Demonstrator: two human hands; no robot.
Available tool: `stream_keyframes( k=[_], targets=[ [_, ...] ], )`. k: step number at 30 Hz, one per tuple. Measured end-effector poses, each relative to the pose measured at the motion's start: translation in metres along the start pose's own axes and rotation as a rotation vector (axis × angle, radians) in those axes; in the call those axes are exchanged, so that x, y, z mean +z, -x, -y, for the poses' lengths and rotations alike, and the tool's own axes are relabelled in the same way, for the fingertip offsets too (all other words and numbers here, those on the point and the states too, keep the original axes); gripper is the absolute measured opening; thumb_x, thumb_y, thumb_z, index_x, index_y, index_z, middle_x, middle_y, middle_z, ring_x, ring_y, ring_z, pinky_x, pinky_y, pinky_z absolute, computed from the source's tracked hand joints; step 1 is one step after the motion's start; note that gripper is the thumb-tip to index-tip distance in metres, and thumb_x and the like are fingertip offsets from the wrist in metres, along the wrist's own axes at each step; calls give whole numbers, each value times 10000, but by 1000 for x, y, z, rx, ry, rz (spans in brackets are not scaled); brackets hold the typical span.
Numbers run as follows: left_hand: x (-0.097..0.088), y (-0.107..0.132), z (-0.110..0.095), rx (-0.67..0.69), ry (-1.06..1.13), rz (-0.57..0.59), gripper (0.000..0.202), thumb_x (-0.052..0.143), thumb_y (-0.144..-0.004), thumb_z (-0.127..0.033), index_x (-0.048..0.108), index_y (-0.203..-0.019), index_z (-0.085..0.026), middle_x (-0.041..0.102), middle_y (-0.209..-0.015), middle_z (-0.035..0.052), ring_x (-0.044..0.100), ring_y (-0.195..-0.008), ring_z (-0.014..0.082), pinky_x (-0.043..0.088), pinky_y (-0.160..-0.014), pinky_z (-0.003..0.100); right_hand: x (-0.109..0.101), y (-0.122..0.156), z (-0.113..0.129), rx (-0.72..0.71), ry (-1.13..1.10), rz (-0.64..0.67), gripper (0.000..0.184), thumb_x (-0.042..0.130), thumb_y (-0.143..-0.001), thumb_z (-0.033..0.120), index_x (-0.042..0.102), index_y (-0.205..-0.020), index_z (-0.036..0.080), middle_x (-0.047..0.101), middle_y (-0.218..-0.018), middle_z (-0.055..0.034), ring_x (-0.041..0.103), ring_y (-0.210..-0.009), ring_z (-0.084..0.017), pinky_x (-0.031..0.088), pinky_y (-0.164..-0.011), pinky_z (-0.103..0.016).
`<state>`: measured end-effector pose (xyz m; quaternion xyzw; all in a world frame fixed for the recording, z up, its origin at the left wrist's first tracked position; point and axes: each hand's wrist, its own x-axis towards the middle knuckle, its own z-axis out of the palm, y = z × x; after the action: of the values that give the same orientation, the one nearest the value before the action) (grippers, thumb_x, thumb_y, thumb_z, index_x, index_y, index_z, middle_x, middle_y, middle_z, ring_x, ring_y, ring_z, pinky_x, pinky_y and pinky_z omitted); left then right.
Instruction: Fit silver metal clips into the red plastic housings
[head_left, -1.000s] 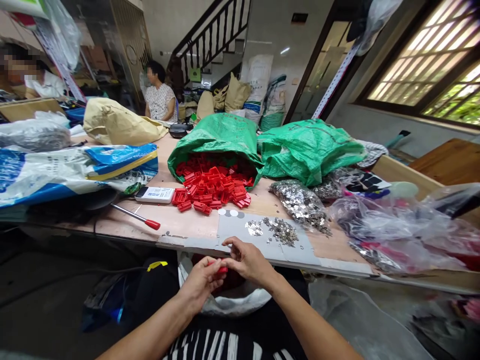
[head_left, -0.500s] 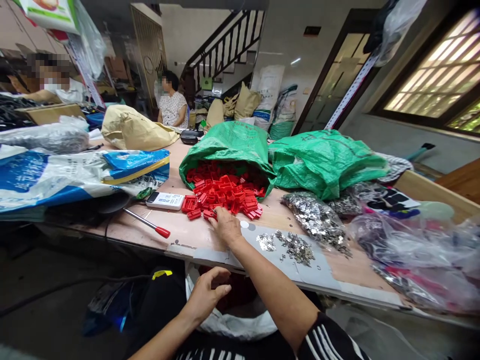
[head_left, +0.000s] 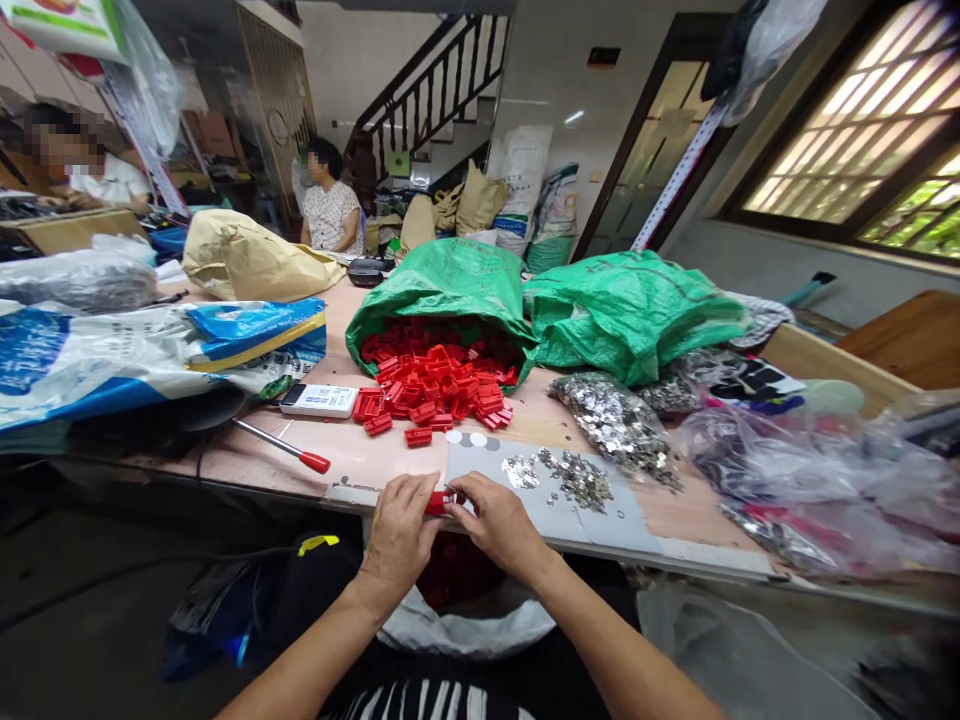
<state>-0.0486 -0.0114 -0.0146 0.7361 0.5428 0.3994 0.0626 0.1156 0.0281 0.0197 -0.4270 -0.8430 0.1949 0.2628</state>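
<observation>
At the table's front edge, my left hand (head_left: 401, 525) grips a small red plastic part (head_left: 436, 503) lying sideways between its fingers. Against the part's right end press the closed fingers of my right hand (head_left: 499, 515). A tiny shiny or dark bit shows there, too small to make out. More red plastic parts (head_left: 442, 385) spill from an open green woven sack (head_left: 457, 270) beyond my hands. Small metal pieces (head_left: 585, 480) lie loose on a grey sheet (head_left: 480, 470) to the right. Below the edge, an open white sack (head_left: 472, 635) holds more red parts.
A clear bag of metal pieces (head_left: 619, 415) sits right of the pile, beside a second green sack (head_left: 637, 305). At left are a white box-shaped device (head_left: 319, 400) and a red-tipped lever (head_left: 313, 461). Two people sit beyond the table.
My right hand has come back from the red pile to the table edge. My left hand has risen to meet it, and a red plastic part is now between them.
</observation>
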Motion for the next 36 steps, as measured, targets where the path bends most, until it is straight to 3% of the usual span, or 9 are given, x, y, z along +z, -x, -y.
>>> stream_keyframes(
  k=[5,8,11,15,19,24,28,32,36],
  targets=[
    [10,8,-11,24,162,173,297,556,-798,-108,633,-1071,-198,678,-1014,82,575,-952,247,477,-877,423,-11,42,-6,90,-103,-10,168,593,-835,218,608,-1002,225,660,-880,-18,606,-806,-152,444,-732,-251],
    [13,13,-13,-195,392,213,239,625,-777,-206,637,-1015,-220,684,-1000,55,598,-944,235,468,-877,398,-33,60,-30,233,-86,-129,150,554,-860,233,602,-1001,217,670,-904,-27,616,-831,-159,455,-755,-264],
    [12,13,-18,-508,760,282,285,667,-752,-311,602,-1009,-206,689,-913,37,631,-840,196,499,-782,330,-59,75,-59,411,121,-257,131,522,-860,203,616,-952,204,671,-948,-49,615,-877,-181,453,-793,-297],
    [7,7,-36,-808,1216,288,370,732,-692,-335,555,-983,-189,698,-935,50,664,-825,181,518,-719,282,-75,81,-81,520,327,-193,179,535,-839,176,629,-986,215,659,-1023,-52,611,-908,-184,448,-799,-292],
    [5,5,-51,-933,1358,258,568,778,-637,-315,523,-1134,-212,702,-899,49,693,-850,222,534,-761,329,-69,71,-84,522,396,-106,176,541,-855,206,634,-1003,224,652,-1027,-42,607,-912,-170,439,-789,-262],
    [5,6,-48,-942,1386,263,527,770,-646,-310,555,-1115,-203,691,-915,41,687,-889,221,537,-813,343,-64,61,-87,505,432,-66,141,533,-873,251,639,-965,241,653,-987,-36,602,-892,-169,425,-725,-246],
    [7,4,-42,-811,1310,208,379,759,-662,-264,561,-974,-181,694,-902,31,683,-848,172,548,-775,295,-66,61,-88,458,404,-106,119,521,-858,234,618,-927,239,647,-952,-29,594,-820,-165,409,-675,-250],
    [13,3,-42,-659,1157,114,378,770,-635,-240,552,-937,-174,702,-934,36,688,-827,172,566,-788,327,-65,60,-73,383,148,-197,108,510,-820,225,581,-900,206,644,-830,-9,544,-625,-125,401,-616,-242],
    [19,5,-43,-498,976,68,360,733,-691,-239,547,-996,-192,704,-970,38,685,-904,186,548,-868,358,-58,58,-40,304,-122,-177,91,524,-830,256,580,-865,194,624,-744,5,510,-581,-109,391,-568,-219]
  ],
)
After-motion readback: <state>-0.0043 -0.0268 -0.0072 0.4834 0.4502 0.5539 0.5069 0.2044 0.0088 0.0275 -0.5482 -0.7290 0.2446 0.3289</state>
